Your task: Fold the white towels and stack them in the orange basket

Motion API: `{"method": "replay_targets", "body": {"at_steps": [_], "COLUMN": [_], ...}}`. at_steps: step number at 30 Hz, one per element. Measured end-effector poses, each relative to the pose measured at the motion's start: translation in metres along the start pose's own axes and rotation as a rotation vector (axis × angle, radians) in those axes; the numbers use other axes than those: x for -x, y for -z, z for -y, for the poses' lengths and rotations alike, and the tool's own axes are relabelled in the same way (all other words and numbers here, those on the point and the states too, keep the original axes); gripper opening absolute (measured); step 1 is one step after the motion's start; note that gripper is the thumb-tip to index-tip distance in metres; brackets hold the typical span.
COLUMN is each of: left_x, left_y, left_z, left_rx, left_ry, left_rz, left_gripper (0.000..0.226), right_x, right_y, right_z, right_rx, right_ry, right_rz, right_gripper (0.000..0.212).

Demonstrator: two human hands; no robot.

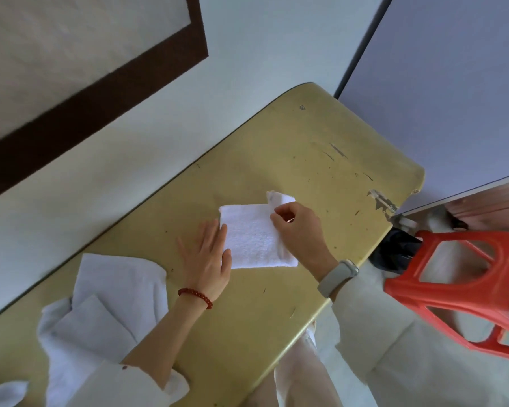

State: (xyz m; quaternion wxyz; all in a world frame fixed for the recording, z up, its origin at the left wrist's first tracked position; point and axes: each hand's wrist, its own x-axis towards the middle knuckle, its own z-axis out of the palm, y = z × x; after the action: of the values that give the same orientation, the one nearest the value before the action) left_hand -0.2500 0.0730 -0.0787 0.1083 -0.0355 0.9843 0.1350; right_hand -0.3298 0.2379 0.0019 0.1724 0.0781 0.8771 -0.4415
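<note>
Left hand point(207, 257) flat, pinning towel point(254, 236) on desk point(321, 160); right hand point(299, 223) grip pinched on flap: align edges, then crease.

Left hand point(207, 254) flat, fingers straight, right hand point(299, 227) apparently pinching, fingers curled

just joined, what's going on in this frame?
A person is folding a small white towel on the yellow table. The left hand lies flat with fingers on the towel's edge, while the right hand pinches a corner and folds it over. More unfolded towels wait to the left. No orange basket is in view, only a red stool.
</note>
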Motion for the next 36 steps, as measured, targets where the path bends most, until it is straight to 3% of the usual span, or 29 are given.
{"method": "replay_targets", "body": {"at_steps": [7,16,20,23,26,29,31,34,36], "left_x": [0.006,0.008,0.010,0.009,0.009,0.010,0.010,0.010,0.009], "left_y": [-0.006,-0.010,-0.008,-0.003,-0.002,-0.006,-0.010,-0.011,-0.014], "left_z": [0.014,0.021,0.021,0.019,0.019,0.020,0.019,0.015,0.013], "left_rx": [-0.082,-0.069,0.020,0.135,0.091,0.018,-0.022,-0.021,-0.018], "left_ry": [0.000,-0.044,-0.056,-0.002,0.004,-0.035,-0.036,-0.004,0.005], "left_rz": [0.060,0.015,0.018,0.030,0.080,0.040,-0.019,-0.065,-0.101], "left_gripper": [0.051,0.049,0.051,0.067,0.077,0.067,0.054,0.048,0.046], "right_x": [-0.001,-0.005,-0.005,-0.004,-0.007,-0.004,0.002,0.009,0.008], "right_y": [-0.067,-0.095,-0.100,-0.100,-0.096,-0.084,-0.076,-0.068,-0.067], "right_z": [0.008,0.007,0.008,0.007,0.005,0.004,-0.001,-0.024,-0.047], "right_rx": [0.089,0.284,0.351,0.397,0.324,0.151,0.173,0.453,0.665], "right_ry": [0.042,0.093,0.098,0.122,0.142,0.108,0.198,0.550,0.652], "right_rz": [0.115,0.147,0.171,0.201,0.237,0.263,0.172,-0.065,-0.051], "right_gripper": [0.017,0.019,0.017,0.026,0.028,0.032,0.034,0.039,0.042]}}
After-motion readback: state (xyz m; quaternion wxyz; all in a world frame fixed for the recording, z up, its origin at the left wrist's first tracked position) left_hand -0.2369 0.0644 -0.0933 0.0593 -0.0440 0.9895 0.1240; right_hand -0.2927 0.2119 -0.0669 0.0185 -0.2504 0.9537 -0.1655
